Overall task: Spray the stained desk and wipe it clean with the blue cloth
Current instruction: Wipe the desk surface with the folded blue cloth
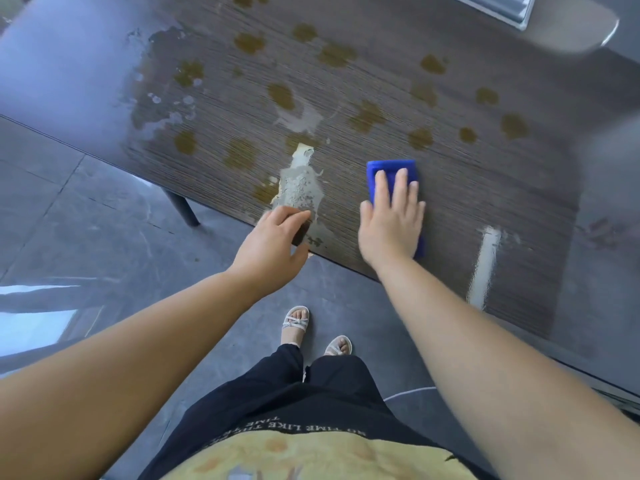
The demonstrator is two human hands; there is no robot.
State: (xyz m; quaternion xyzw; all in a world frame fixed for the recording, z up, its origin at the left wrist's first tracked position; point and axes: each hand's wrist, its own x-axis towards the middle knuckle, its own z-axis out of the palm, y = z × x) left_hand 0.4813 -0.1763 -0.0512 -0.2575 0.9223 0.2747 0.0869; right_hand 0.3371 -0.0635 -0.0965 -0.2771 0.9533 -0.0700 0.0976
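Observation:
A dark wood-grain desk (467,202) carries several brownish-yellow stains (367,116) across its middle and far part, plus a wet smear (301,181) near its front edge. A folded blue cloth (384,168) lies flat on the desk near that edge. My right hand (391,220) presses on the cloth with straight fingers spread over it. My left hand (270,244) hovers at the desk's front edge beside the wet smear, fingers loosely curled and holding nothing. No spray bottle is in view.
A desk leg (181,206) stands at the left over a grey tiled floor (69,209). My feet in sandals (294,323) are close to the desk's front edge. A pale object (571,29) lies at the desk's far right corner.

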